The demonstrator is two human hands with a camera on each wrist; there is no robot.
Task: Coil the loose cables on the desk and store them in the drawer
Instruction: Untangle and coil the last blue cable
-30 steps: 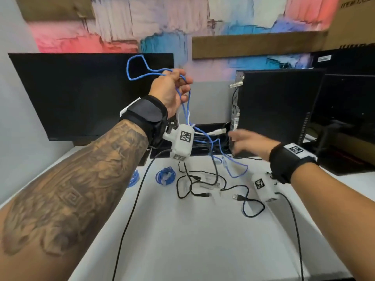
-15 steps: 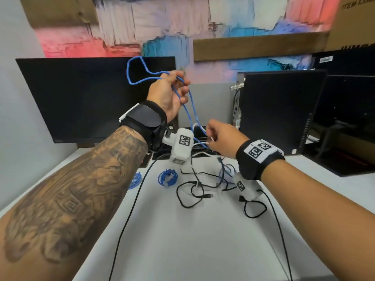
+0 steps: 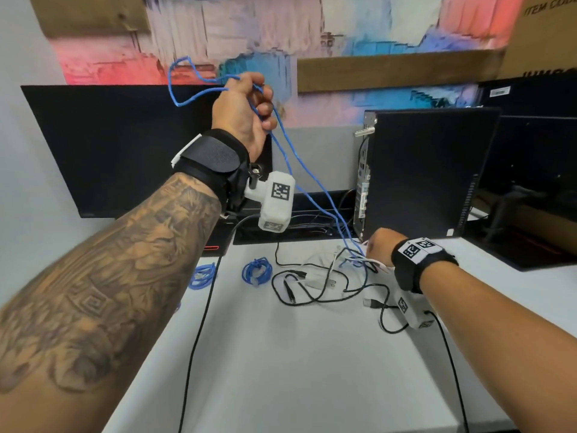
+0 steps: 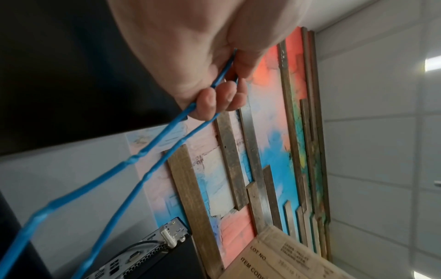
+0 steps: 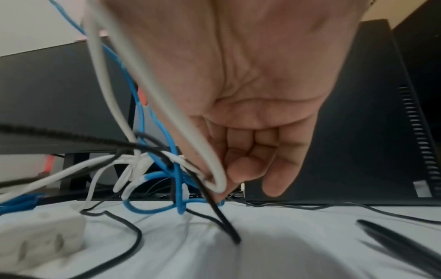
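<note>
Right hand [image 3: 381, 247] dropped to white desk [image 3: 312, 354] beside black computer [image 3: 418, 176].

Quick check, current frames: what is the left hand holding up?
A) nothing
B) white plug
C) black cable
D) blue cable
D: the left hand is raised in front of the monitor with its fingers curled round loops of the blue cable, whose strands run down to the tangle by the right hand; the left wrist view shows the same blue strands leaving the fingers.
</note>
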